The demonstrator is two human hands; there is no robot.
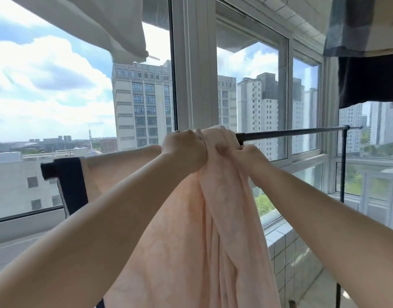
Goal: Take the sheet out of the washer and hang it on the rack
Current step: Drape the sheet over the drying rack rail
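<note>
A pale pink sheet (pixel 186 230) hangs bunched over the dark horizontal bar of the rack (pixel 297 132). Part of it is spread flat along the bar to the left, with a dark navy border (pixel 71 183) at its end. My left hand (pixel 184 150) grips the gathered fabric at the top of the bar. Just to the right, my right hand (pixel 248 158) grips the same bunch, touching the left hand. The sheet drops in long folds between my forearms. The washer is out of view.
The rack's dark upright post (pixel 343 165) stands at the right, near a tiled ledge (pixel 286 247). Large windows (pixel 195 63) run close behind the bar. White cloth (pixel 106 25) hangs overhead at left; plaid and black garments (pixel 368 63) hang at upper right.
</note>
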